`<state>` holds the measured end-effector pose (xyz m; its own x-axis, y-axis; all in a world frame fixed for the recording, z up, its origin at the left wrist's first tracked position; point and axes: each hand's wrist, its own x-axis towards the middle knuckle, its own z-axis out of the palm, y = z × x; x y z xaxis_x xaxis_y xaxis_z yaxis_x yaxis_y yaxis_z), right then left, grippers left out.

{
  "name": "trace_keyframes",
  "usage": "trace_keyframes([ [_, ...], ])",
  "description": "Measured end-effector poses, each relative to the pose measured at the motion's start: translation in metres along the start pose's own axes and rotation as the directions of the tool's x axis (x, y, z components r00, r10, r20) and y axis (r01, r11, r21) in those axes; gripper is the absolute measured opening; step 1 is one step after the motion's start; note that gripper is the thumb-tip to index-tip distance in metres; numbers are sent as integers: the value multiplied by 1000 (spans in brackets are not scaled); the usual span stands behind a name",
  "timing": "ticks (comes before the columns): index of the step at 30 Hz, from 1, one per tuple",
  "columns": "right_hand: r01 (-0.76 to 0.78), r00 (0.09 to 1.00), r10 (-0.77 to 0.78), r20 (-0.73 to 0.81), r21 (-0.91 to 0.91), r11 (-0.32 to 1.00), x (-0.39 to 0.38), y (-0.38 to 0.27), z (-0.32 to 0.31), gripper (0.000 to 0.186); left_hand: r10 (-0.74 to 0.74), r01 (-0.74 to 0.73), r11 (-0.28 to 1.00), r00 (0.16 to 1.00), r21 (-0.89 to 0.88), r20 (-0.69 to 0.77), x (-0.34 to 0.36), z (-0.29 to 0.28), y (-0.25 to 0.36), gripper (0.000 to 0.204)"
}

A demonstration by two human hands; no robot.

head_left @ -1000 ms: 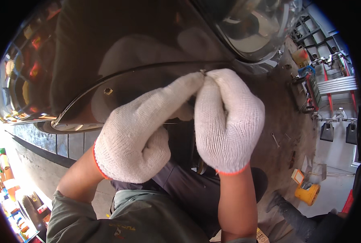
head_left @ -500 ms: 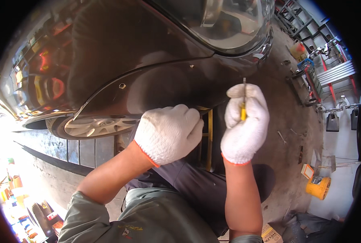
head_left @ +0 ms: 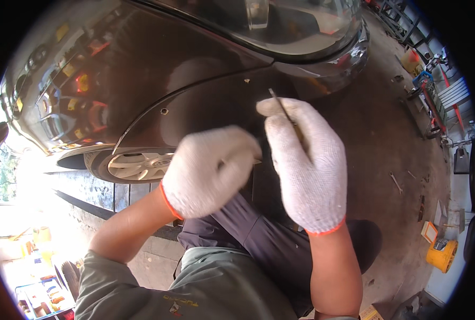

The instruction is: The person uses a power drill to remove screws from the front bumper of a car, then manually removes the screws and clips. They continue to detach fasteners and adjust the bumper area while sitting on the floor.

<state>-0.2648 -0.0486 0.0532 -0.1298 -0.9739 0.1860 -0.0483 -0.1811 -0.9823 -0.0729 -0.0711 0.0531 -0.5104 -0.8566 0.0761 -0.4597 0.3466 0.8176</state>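
Observation:
A flat-bladed screwdriver (head_left: 279, 103) is held in my right hand (head_left: 313, 170), which wears a white knitted glove. Its thin metal shaft points up and to the left between thumb and forefinger, and the yellow handle is mostly hidden by the glove. Left of it, my left hand (head_left: 205, 176), gloved the same way, is curled closed and smeared by motion; whatever its fingers hold is hidden. Both hands are raised in front of the dark car bumper (head_left: 210, 114), apart from each other. Two small marks, one a hole (head_left: 164, 111) and one a pale chip (head_left: 247, 80), show on the bodywork.
Above the bumper is the car's headlight (head_left: 306, 37); a silver-spoked wheel (head_left: 141, 166) is at left. On the floor at right lies a wrench (head_left: 396, 182), with a yellow bucket (head_left: 442, 256) farther over. A tool tray (head_left: 45, 296) stands lower left.
My right hand has turned, tilting the screwdriver's tip to the left and toward the bumper. My left hand has shifted slightly left and down. The whole view has swung a little.

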Motion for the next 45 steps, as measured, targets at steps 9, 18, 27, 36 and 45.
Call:
trace_keyframes([
  [9,283,956,-289,-52,-103,953,13,14,28,17,-4,-33,996,919,-88,-394,7,12,14,29],
  [18,216,973,-229,-39,-204,955,13,16,26,23,91,-118,992,931,-55,-354,6,11,0,48],
  [27,235,963,-264,-58,-301,924,12,13,30,23,112,-109,994,948,28,-298,8,8,-2,55],
  [36,158,980,-193,-41,-429,889,16,-6,35,21,233,-204,970,936,133,-263,14,3,-7,60],
  [45,204,962,-272,-20,-609,766,28,-5,30,21,168,-175,983,979,-60,-113,12,8,-29,93],
])
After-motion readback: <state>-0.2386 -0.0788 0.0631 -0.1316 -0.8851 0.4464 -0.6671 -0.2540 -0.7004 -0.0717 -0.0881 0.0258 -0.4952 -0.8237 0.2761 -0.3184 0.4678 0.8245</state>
